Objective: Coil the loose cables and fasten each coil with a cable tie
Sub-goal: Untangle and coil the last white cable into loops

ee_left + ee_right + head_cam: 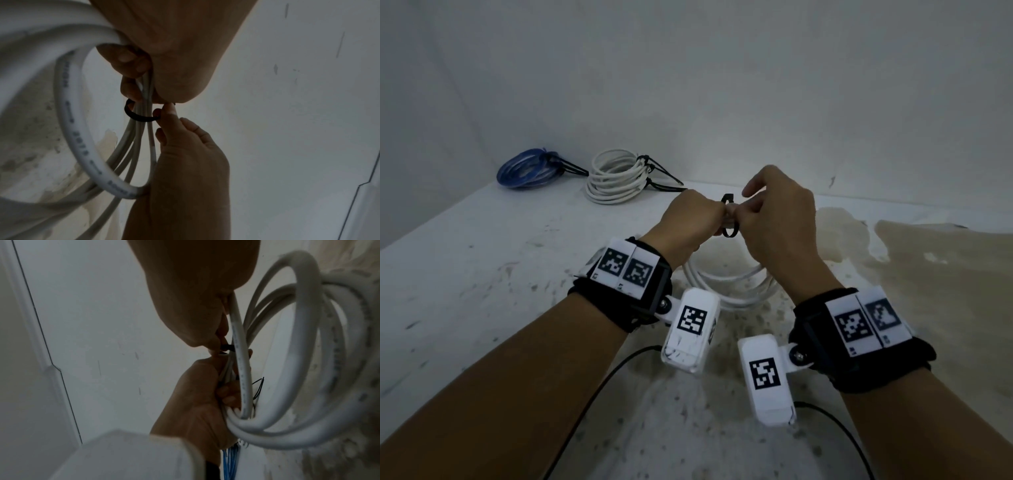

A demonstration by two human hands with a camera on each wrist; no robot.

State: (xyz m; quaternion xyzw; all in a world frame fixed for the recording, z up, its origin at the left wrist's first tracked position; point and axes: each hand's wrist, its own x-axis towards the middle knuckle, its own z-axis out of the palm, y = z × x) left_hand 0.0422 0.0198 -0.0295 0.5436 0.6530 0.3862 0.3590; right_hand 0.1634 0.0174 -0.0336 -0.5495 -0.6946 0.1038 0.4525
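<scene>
At the far left of the table (482,246), by the wall, a blue coil (527,169) is lying already bound with black ties, and just to its right a white coil (616,176) is sitting fastened the same way, so the work appears to be well along. Nearer the person, the left hand (690,221) is curling round the gathered strands of a third cable (726,281), a smooth, round white cord with printed lettering along its sheath, whose stiff loops are hanging down toward the stained, speckled tabletop. Between the two hands, which are pressing close together, a thin black cable tie (729,233) is looping round the bunched strands; from the left wrist view the flat glossy band (139,117) is forming a loose ring with slack in it. The right hand (774,219) is pinching the tie's end between thumb and fingertips, though whether the tail is already passing through the head is hidden. Judging from this, the step in hand is fastening this coil; the next move probably calls for feeding or pulling the tail until the band is biting snugly, while the left hand is keeping the springy loops from spreading.
</scene>
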